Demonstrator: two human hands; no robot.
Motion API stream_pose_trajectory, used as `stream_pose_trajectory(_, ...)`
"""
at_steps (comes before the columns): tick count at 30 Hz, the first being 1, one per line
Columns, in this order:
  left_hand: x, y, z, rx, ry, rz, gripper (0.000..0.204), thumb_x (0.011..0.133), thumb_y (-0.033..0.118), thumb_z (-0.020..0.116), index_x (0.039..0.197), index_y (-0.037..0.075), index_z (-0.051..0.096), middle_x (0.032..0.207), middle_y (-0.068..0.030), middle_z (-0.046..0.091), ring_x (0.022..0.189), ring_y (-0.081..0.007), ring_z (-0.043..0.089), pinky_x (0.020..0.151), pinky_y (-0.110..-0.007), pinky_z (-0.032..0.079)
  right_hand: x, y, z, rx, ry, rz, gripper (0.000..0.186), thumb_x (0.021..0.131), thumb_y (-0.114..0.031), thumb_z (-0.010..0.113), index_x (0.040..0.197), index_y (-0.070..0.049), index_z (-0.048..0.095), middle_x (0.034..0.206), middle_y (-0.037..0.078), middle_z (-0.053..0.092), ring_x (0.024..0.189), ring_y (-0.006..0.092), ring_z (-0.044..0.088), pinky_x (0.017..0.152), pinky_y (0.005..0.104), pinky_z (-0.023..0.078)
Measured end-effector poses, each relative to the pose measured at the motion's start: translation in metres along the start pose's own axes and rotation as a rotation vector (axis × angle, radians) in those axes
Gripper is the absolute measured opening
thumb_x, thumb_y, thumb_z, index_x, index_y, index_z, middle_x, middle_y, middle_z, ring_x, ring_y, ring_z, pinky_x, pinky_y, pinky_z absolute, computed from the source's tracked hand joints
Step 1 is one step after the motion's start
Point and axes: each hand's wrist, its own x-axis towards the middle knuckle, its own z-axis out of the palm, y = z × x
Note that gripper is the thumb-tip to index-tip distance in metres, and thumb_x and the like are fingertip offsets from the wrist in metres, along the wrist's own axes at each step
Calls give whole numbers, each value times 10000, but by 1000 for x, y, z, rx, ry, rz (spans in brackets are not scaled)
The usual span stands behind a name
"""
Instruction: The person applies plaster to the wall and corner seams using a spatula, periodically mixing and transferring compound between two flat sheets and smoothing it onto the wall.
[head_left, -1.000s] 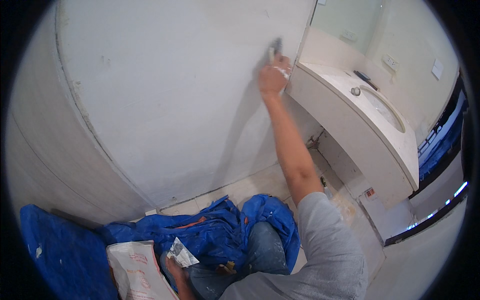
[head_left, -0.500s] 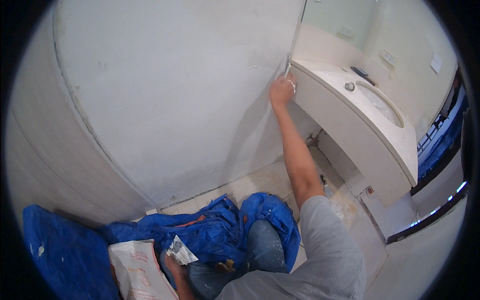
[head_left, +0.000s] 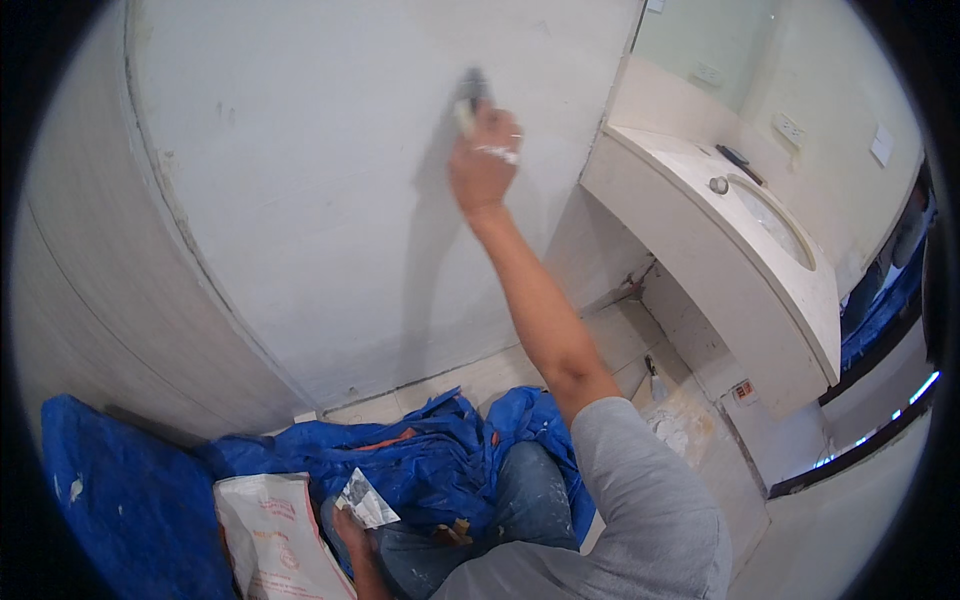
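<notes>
My right hand [head_left: 484, 165] reaches up in front of the white wall [head_left: 300, 180], with white paste smeared over its knuckles. Its fingers are wrapped around a putty knife [head_left: 467, 108], whose pale handle and dark blade are blurred by motion. Whether the blade touches the wall I cannot tell. Low by my leg, my left hand [head_left: 350, 530] grips a flat metal plate [head_left: 368, 502] that carries some white paste; the plate's grip is hidden.
At right a beige vanity counter [head_left: 690, 200] with a sink [head_left: 768, 218] juts out. Below it a second putty knife [head_left: 655, 382] and white paste [head_left: 672, 432] lie on the floor. Blue tarp [head_left: 370, 465] and a white printed sack [head_left: 275, 540] surround my legs.
My right hand has moved left with the putty knife, from the wall corner beside the counter to the middle of the wall. The left hand still holds the plate in about the same place.
</notes>
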Motion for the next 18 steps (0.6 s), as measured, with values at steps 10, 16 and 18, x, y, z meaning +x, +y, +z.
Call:
stream_pose_trajectory(10, 0, -9, 0, -187, 34, -25, 368, 936, 164, 442, 1241, 12, 580, 1151, -129, 638, 1005, -280, 670, 886, -413, 541, -24, 75, -63, -45, -111, -142, 378, 862, -76, 593, 1231, -8, 640, 1104, 186, 619, 1031, 363, 599, 879, 485, 503)
stream_pose_trajectory(16, -2, -1, 7, -202, 5, -56, 347, 934, 168, 442, 1211, 15, 584, 1123, -120, 636, 988, -275, 671, 875, -415, 544, -31, 186, -46, -169, -7, 399, 302, 956, -129, 548, 1184, 50, 631, 1103, 239, 599, 1056, 422, 567, 941, 517, 452)
stream_pose_trajectory(18, -3, 2, 9, -219, 12, -61, 346, 936, 173, 443, 1211, 14, 581, 1120, -119, 635, 986, -275, 671, 874, -415, 544, -32, 192, -42, -136, -54, 406, 300, 958, -132, 544, 1182, 48, 631, 1078, 225, 594, 1056, 414, 565, 941, 509, 456)
